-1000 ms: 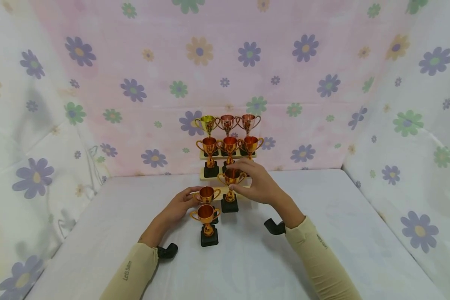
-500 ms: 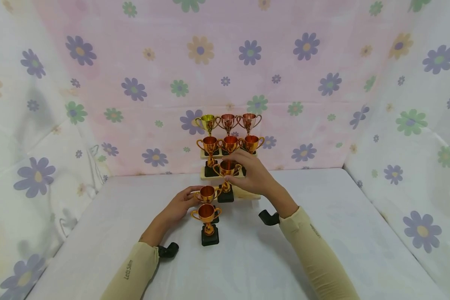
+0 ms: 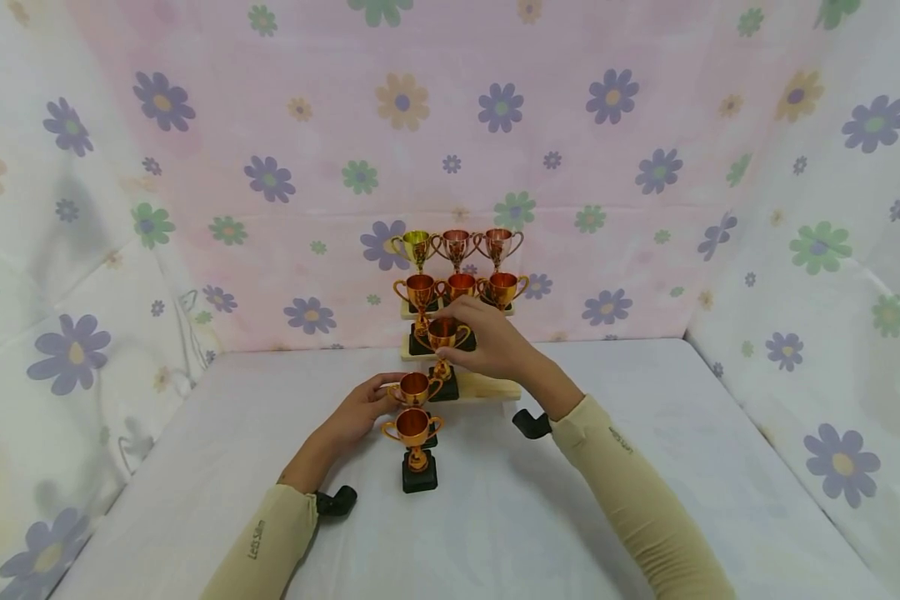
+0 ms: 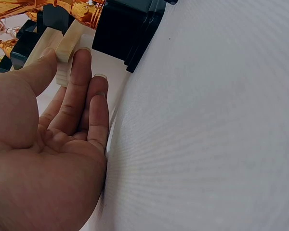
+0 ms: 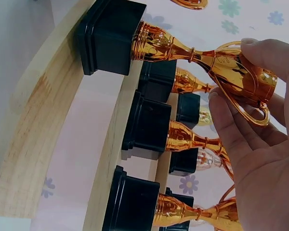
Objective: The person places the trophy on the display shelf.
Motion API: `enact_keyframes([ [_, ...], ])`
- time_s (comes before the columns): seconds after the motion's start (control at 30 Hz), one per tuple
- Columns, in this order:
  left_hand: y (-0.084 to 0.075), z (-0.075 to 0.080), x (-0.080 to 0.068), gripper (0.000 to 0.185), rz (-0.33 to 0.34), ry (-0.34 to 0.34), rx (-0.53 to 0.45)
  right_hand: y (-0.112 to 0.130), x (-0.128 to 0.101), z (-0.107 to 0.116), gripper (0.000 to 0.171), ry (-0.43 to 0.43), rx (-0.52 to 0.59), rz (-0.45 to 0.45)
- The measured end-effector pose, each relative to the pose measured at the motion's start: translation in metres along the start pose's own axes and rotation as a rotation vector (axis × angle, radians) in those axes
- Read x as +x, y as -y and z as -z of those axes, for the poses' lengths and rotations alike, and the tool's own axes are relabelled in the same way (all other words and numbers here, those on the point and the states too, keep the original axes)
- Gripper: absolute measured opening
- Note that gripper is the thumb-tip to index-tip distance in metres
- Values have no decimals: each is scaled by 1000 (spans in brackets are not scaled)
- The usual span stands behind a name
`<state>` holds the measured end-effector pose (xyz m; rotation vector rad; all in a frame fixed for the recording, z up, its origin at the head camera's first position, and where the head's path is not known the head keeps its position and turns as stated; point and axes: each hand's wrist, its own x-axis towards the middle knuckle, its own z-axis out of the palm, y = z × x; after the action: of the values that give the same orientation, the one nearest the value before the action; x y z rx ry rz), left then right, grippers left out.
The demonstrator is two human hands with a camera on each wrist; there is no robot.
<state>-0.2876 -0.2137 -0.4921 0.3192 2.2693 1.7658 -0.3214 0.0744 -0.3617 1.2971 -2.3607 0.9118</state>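
Observation:
My right hand (image 3: 487, 337) holds a small gold trophy (image 5: 233, 74) by its cup, thumb on one side and fingers on the other. Its black base (image 5: 108, 41) is at the lowest step of a wooden tiered stand (image 5: 24, 159), near the left end; whether it bears weight there I cannot tell. Low at the stand's left end, my left hand (image 3: 356, 412) pinches the wooden step end (image 4: 70, 43) between thumb and fingers. Two more gold trophies stand in front of the stand, a rear one (image 3: 414, 388) and a nearer one (image 3: 412, 427).
Gold trophies (image 3: 420, 292) line the middle step, partly behind my right hand. On the top step are a yellow-gold trophy (image 3: 417, 244) and two rose-coloured trophies (image 3: 498, 243). A white cloth (image 3: 570, 517) covers the table, with a flowered backdrop (image 3: 292, 242) behind.
My right hand has carried its trophy left and away from me, from in front of the stand to the left part of the lowest step. The left hand has stayed in place.

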Motion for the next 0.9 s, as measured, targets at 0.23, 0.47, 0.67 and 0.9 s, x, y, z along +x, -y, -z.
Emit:
enact_keyframes([
  [0.23, 1, 1, 0, 52, -22, 7, 21, 4, 9, -7, 50, 42, -18, -8],
  [0.47, 0, 0, 1, 51, 0, 0, 10, 6, 18, -12, 48, 63, -22, -22],
  [0.67, 0, 0, 1, 50, -20, 15, -1, 8, 22, -17, 48, 36, -31, -9],
  [0.9, 2, 0, 2, 50, -14, 9, 7, 7, 25, -22, 49, 36, -28, -17],
])
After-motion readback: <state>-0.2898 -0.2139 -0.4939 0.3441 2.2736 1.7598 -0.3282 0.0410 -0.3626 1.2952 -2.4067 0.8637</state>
